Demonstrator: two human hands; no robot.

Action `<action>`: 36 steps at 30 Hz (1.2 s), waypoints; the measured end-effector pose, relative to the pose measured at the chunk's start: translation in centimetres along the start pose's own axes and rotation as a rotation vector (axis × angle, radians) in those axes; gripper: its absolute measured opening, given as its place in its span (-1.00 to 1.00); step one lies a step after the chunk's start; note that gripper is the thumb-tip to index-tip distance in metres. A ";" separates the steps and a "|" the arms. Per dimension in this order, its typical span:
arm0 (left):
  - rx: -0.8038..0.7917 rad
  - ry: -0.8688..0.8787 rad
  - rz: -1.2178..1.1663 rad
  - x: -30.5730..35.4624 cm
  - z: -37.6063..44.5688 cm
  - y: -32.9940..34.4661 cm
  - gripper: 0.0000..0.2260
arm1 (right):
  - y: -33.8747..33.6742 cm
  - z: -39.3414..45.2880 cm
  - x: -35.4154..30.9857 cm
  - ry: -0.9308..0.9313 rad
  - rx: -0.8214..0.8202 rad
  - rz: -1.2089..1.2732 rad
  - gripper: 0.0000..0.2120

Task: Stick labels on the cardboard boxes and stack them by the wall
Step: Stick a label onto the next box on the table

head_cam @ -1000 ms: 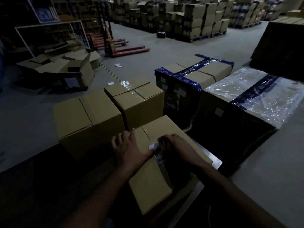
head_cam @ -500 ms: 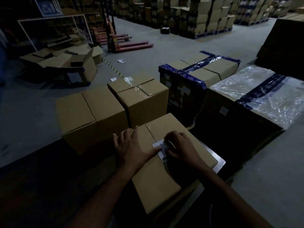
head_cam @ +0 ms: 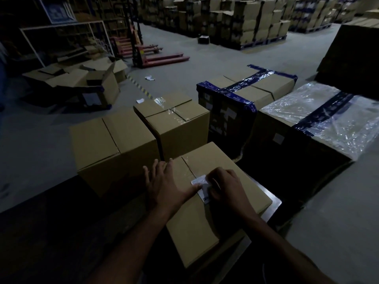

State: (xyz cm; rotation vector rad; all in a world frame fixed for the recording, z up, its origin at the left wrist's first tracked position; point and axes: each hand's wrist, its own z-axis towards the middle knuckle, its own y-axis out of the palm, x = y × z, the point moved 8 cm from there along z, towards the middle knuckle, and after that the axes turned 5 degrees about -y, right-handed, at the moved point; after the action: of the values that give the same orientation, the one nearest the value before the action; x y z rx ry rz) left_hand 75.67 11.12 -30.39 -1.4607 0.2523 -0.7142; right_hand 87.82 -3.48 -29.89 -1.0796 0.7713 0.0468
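Pressing a white label (head_cam: 202, 186) onto the near box (head_cam: 215, 203) was the step in hand. The box lay closest to the camera on a dark, dim surface; what carried it could not be made out. The label sat on the top face, just right of the taped centre seam and touching it. Left hand (head_cam: 164, 187) lay flat on the top, fingers straight and spread toward the far left corner, thumb reaching to the label's left edge; it held nothing, only braced. Right hand (head_cam: 227, 187) was bent over the label's right part, fingers curled down onto it; whether they pinched a free edge or only rubbed it flat could not be told. Judgement: the label was thin and limp, adhesive below, so best worked from one edge across to avoid creases. The box looked stiff, dry cardboard, sealed with clear tape; weight unknown, but its size called for two hands, low on opposite sides, not on the flaps. Two more plain boxes (head_cam: 114, 144) (head_cam: 174, 124) stood just beyond, side by side and touching; no label was visible on their tops. Blue-taped cartons (head_cam: 246, 93) and a film-wrapped load (head_cam: 320, 117) stood to the right. Stacking not yet begun for this box.
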 end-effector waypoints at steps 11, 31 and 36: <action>-0.085 -0.094 0.138 -1.1 -0.1 -0.9 0.20 | -0.1 -2.9 -2.1 -0.166 0.080 -0.144 -0.76; -0.020 -0.111 -0.009 -0.2 -2.4 -0.6 0.25 | 0.4 -0.5 0.6 0.006 0.078 0.104 -0.76; -0.032 -0.102 -0.001 0.1 -2.4 -0.8 0.23 | -0.1 -0.2 1.3 0.036 0.047 0.207 -0.61</action>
State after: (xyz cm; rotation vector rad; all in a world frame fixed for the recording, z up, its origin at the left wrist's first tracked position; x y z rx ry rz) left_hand 74.14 9.12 -29.94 -1.5230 0.1849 -0.6371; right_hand 88.68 -4.12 -30.67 -0.9549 0.9102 0.1849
